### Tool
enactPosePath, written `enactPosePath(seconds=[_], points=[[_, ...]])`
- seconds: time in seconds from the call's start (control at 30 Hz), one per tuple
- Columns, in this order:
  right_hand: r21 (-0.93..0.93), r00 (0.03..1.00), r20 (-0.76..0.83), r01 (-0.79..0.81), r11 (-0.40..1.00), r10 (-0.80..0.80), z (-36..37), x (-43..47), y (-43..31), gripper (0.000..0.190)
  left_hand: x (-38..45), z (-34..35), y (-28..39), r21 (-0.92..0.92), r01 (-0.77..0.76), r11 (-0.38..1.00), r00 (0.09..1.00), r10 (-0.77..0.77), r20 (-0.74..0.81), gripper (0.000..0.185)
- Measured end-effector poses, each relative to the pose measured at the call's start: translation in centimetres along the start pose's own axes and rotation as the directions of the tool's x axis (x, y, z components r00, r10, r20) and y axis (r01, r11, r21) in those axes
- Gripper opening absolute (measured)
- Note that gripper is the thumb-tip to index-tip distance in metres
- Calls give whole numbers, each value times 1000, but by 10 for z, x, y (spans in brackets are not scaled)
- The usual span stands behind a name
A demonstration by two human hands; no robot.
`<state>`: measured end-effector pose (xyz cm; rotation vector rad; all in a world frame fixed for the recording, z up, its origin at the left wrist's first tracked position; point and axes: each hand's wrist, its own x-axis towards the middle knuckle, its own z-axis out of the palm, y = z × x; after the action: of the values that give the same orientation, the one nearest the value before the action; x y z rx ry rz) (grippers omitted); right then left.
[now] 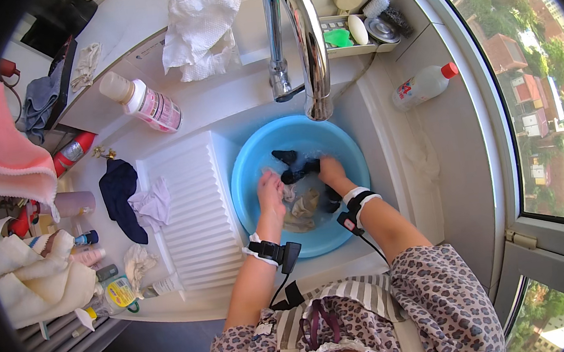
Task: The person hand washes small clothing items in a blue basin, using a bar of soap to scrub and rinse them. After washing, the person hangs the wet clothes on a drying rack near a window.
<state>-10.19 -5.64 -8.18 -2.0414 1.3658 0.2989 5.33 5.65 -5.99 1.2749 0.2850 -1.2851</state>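
A light blue plastic basin [268, 241] of cloudy water stands in the sink, with both my hands in it. My right hand [331, 170] is closed around one end of a dark wet cloth item [307, 169], perhaps a sock, at the basin's right. On the left, my left hand [270, 187] is partly in the water beside a pale cloth [289, 192]; its fingertips are hard to make out, so I cannot tell whether it grips it. Beige cloth [305, 204] lies between my wrists. Another dark piece [285, 156] floats at the far side, and more dark cloth is partly hidden by my right wrist.
A chrome faucet [315, 71] arches over the basin's far rim. Left is a ribbed washboard [193, 210] with lilac cloth [152, 203] and a navy sock [124, 199] beyond. Bottles [153, 107] [421, 89] flank the sink; a soap tray [346, 51] sits behind.
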Motion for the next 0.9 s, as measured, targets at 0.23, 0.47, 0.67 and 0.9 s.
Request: enactPosePath(seconds=[0.23, 0.47, 0.67, 0.9], points=[[628, 908, 236, 130, 767, -347, -94, -57, -43, 49, -63, 32, 29, 428, -610, 667, 728, 260, 634, 67], [845, 879, 237, 24, 535, -414, -131, -82, -42, 28, -79, 30, 43, 512, -477, 714, 806, 122, 580, 54], [826, 826, 251, 88, 556, -504, -138, -95, -43, 22, -97, 29, 40, 608, -667, 431, 724, 179, 666, 44], [603, 682, 297, 409, 685, -669, -168, -95, -67, 29, -122, 43, 49, 552, -628, 549, 743, 212, 634, 39]])
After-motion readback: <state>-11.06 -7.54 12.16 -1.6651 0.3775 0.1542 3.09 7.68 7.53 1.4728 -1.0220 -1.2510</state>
